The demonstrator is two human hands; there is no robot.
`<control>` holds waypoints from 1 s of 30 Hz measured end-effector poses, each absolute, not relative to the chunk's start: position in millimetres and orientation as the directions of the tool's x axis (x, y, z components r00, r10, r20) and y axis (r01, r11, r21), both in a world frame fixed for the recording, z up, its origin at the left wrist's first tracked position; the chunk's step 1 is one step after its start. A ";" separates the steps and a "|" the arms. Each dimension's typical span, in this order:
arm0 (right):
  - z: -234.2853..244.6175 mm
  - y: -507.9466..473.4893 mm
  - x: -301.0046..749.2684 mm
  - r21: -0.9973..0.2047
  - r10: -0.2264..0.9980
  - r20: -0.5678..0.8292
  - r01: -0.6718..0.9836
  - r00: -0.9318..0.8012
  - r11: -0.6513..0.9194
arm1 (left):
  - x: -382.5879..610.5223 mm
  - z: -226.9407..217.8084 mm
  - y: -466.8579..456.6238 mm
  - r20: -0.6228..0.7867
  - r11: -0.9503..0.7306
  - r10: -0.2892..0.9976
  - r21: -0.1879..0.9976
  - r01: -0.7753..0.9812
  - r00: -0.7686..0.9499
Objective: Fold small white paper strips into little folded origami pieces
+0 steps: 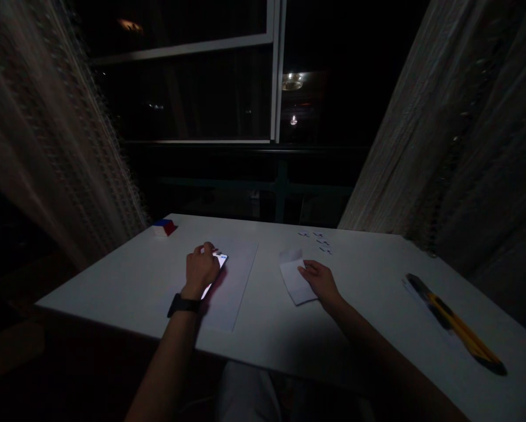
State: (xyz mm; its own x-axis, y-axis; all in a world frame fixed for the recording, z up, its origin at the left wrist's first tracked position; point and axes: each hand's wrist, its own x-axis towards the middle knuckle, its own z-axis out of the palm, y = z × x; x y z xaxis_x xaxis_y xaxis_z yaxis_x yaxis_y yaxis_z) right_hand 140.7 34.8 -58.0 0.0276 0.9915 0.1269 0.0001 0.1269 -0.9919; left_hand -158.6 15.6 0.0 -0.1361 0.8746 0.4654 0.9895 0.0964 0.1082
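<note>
My left hand [201, 268], with a dark watch on its wrist, curls over a smartphone [220, 262] whose screen is lit. The phone is above or on a large white sheet of paper [238, 287]; I cannot tell whether it touches the sheet. Some fingers of this hand are hidden behind its back. To the right, my right hand [319, 278] pinches the right edge of a small creased piece of paper [295, 278] between thumb and fingers. That paper shows a fold line near its top.
A white table [267, 346] spans the view. On it are a blue, white and red block [163, 227] at the far left, several small paper pieces with dark marks [322, 242] at the back, and a yellow-black utility knife [458, 328] at right. Curtains flank a dark window.
</note>
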 end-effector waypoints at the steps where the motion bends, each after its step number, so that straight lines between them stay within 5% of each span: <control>1: -57.8 34.7 140.8 -0.992 0.992 0.125 -0.005 0.031 0.126 | -159.4 -1.6 13.9 0.457 0.101 0.880 0.091 0.991 -0.132; 30: -49.0 28.6 139.1 -0.996 0.996 0.076 -0.052 0.053 0.079 | -160.6 -8.6 -2.5 0.409 0.126 0.900 0.085 0.988 -0.150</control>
State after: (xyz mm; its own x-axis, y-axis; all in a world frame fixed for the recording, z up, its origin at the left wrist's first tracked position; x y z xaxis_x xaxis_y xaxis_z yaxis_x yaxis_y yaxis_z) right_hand 139.1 28.6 -49.0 0.0526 0.9957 0.0760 -0.0518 0.0787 -0.9956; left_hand -160.6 -2.5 -8.6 -0.1502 0.8999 0.4094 0.9883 0.1262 0.0851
